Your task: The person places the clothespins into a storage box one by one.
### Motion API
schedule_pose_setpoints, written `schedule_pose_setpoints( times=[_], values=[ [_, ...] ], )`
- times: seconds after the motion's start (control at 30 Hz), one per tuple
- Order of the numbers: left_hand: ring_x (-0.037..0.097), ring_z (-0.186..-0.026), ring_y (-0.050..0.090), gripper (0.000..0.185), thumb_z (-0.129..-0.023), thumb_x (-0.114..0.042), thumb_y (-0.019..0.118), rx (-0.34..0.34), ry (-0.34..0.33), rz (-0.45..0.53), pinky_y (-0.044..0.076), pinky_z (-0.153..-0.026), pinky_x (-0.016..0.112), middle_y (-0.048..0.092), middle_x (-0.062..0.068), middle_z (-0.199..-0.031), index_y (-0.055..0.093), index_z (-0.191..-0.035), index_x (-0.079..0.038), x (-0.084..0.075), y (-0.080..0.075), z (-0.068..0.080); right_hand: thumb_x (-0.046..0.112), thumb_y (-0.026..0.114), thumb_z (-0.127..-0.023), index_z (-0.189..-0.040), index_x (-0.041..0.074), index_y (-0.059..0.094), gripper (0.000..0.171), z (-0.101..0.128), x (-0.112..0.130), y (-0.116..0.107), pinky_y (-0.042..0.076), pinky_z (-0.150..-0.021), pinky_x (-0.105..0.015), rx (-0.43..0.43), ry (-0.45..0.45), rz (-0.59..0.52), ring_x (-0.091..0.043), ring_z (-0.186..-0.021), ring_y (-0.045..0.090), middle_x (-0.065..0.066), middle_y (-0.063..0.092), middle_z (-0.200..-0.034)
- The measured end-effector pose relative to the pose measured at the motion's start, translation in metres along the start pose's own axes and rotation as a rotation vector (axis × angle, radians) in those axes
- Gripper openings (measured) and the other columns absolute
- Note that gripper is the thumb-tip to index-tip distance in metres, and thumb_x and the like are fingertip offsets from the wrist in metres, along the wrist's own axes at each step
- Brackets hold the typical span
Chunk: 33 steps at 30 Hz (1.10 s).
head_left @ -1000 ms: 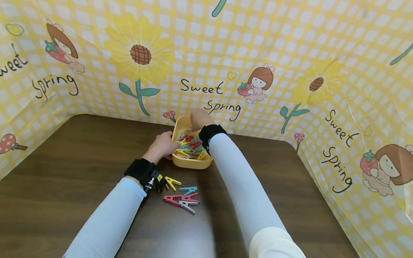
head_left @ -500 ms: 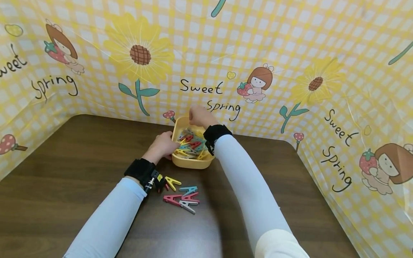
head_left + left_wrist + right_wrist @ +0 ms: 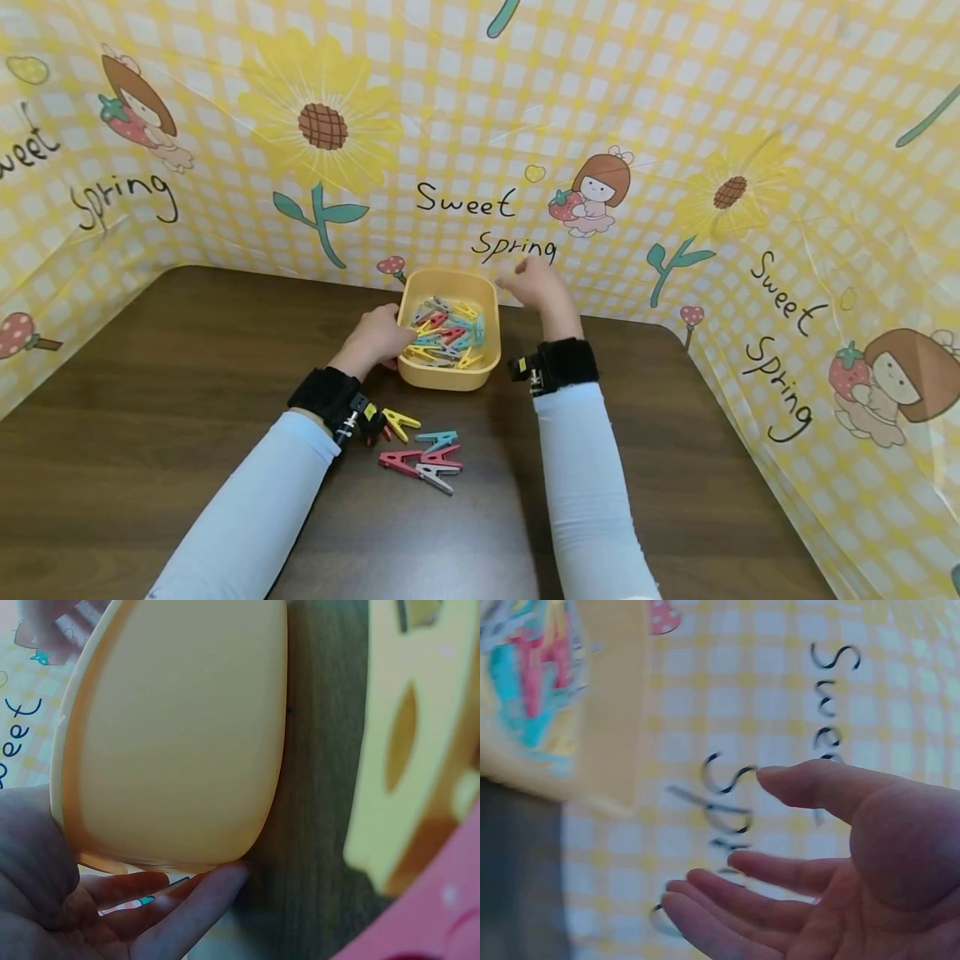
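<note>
Yellow plastic tub (image 3: 450,379), rounded-square and full of coloured plastic clothes pegs (image 3: 448,333), sat on the dark wood-grain table (image 3: 187,350) close to the printed yellow checked backdrop (image 3: 480,100).

Head view: left hand (image 3: 377,337) rested against the tub's left wall, fingers round its rim. Right hand (image 3: 538,286) hung just off the tub's far right corner, above table level, holding nothing, fingers loose and pointing back toward the tub. So the tub lay to the left of that hand and slightly nearer the person. Loose pegs (image 3: 420,454) lay on the table on the tub's near side, closer to the left wrist.

Left wrist view: tub wall (image 3: 180,735) filled the frame, left fingers (image 3: 187,907) under its lower edge, touching.

Right wrist view: right palm (image 3: 900,862) open and empty, fingers spread; tub corner (image 3: 592,712) well apart from the fingertips, blurred.
</note>
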State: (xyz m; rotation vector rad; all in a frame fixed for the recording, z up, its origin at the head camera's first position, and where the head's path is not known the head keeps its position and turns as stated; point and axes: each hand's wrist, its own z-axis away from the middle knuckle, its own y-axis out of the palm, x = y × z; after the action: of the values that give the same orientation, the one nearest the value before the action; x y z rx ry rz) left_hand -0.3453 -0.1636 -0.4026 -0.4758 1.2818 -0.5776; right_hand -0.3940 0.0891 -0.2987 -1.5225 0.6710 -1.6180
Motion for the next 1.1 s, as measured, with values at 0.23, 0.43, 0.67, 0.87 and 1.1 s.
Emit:
schedule_pose_setpoints(
  times=[0.23, 0.43, 0.67, 0.87, 1.1],
  values=[
    [0.028, -0.096, 0.075, 0.064, -0.108, -0.023, 0.06, 0.013, -0.017, -0.004, 0.068, -0.068, 0.033, 0.06, 0.029, -0.14, 0.036, -0.163, 0.0, -0.001, -0.001, -0.003, 0.026, 0.063, -0.108, -0.134, -0.004, 0.064, 0.039, -0.001, -0.03, 0.048, 0.068, -0.094, -0.042, 0.116, 0.089, -0.162, -0.033, -0.106, 0.077, -0.023, 0.069, -0.132],
    [0.028, -0.095, 0.075, 0.065, -0.109, -0.023, 0.06, 0.014, -0.01, 0.005, 0.069, -0.069, 0.033, 0.059, 0.03, -0.142, 0.035, -0.164, 0.001, -0.002, -0.001, 0.0, 0.017, 0.054, -0.108, -0.132, -0.004, 0.064, 0.033, -0.014, -0.037, 0.071, 0.068, -0.084, -0.045, 0.12, 0.106, -0.155, -0.033, -0.095, 0.077, -0.023, 0.071, -0.124],
    [0.028, -0.095, 0.075, 0.065, -0.109, -0.023, 0.06, 0.017, -0.01, -0.01, 0.069, -0.069, 0.034, 0.059, 0.031, -0.143, 0.035, -0.164, 0.001, -0.004, -0.001, 0.001, 0.017, 0.045, -0.11, -0.132, -0.003, 0.061, 0.033, -0.058, -0.065, 0.102, 0.068, -0.064, -0.042, 0.14, 0.087, -0.12, -0.029, -0.078, 0.077, -0.019, 0.07, -0.109],
    [0.028, -0.095, 0.075, 0.068, -0.109, -0.023, 0.059, 0.017, 0.0, -0.013, 0.069, -0.069, 0.034, 0.058, 0.031, -0.145, 0.032, -0.166, 0.001, -0.006, -0.001, 0.001, 0.011, 0.04, -0.115, -0.136, -0.003, 0.058, 0.031, -0.022, -0.038, 0.091, 0.07, -0.073, -0.046, 0.113, 0.099, -0.115, -0.028, -0.073, 0.072, -0.02, 0.066, -0.11],
    [0.029, -0.107, 0.072, 0.072, -0.109, -0.032, 0.061, 0.035, 0.057, -0.019, 0.067, -0.083, 0.035, 0.057, 0.031, -0.15, 0.031, -0.166, 0.001, 0.009, -0.01, -0.008, 0.006, 0.039, -0.114, -0.134, -0.004, 0.057, 0.028, -0.019, -0.036, 0.095, 0.068, -0.06, -0.039, 0.115, 0.065, -0.124, -0.025, -0.068, 0.068, -0.02, 0.064, -0.109]
  ],
)
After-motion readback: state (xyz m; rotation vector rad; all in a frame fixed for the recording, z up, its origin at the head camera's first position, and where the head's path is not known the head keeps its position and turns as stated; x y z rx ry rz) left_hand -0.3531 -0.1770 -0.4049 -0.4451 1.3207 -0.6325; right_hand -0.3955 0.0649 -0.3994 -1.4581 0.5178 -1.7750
